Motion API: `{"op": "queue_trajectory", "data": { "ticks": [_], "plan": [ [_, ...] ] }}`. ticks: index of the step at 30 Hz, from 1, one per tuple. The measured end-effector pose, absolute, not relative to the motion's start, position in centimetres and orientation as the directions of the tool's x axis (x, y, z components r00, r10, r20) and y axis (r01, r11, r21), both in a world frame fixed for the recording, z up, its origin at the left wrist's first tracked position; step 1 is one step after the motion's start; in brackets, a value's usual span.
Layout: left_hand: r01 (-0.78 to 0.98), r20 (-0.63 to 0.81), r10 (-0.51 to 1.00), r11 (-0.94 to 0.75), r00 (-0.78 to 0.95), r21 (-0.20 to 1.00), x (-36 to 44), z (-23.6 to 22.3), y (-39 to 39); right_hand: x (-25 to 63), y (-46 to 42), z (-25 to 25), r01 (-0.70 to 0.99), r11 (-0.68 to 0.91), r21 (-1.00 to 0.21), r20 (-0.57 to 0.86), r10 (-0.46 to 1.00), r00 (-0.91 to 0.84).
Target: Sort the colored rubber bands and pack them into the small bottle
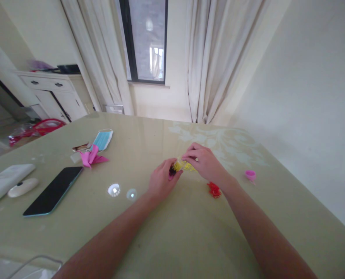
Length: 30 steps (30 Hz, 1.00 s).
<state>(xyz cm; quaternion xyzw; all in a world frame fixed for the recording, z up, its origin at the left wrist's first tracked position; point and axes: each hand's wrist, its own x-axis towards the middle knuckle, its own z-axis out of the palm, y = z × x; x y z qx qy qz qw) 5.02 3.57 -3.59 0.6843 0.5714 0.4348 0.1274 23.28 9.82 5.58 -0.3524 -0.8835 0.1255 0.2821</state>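
Note:
My left hand (pixel 164 181) is wrapped round a small clear container (pixel 178 164), tilted over the table, with dark and yellow contents showing. A bit of pink shows at its lower end, under my fingers. My right hand (pixel 203 161) is at the container's other end, thumb and fingertips pinched together; what they hold is too small to make out. Beneath those fingertips are thin yellow strands like small rubber bands (pixel 189 167), partly covered by the hand. By my right wrist lies a pile of similar red bands (pixel 214 190). A pink cap (pixel 250 175) stands farther right.
On the left of the glossy table (pixel 172 232) are a phone (pixel 54 191), a white oval case (pixel 23 188), a white box-like object (pixel 6 182), a pink folded-paper piece (pixel 92 157) and a blue face mask (pixel 102 139). A wall borders the right side.

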Motion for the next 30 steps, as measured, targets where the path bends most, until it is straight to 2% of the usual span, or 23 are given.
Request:
{"op": "queue_trajectory", "data": {
  "ticks": [7, 30],
  "plan": [
    [0.691, 0.451, 0.893, -0.321, -0.009, 0.648, 5.04, -3.55, 3.50, 23.28, 9.63, 5.86, 0.589, 0.689, -0.423, 0.334, 0.722, -0.606],
    [0.707, 0.469, 0.882, -0.358, 0.042, 0.610, 5.02, -3.71, 3.47, 23.71, 10.07, 5.91, 0.648, 0.700, -0.299, 0.330, 0.713, -0.618]
  ]
}}
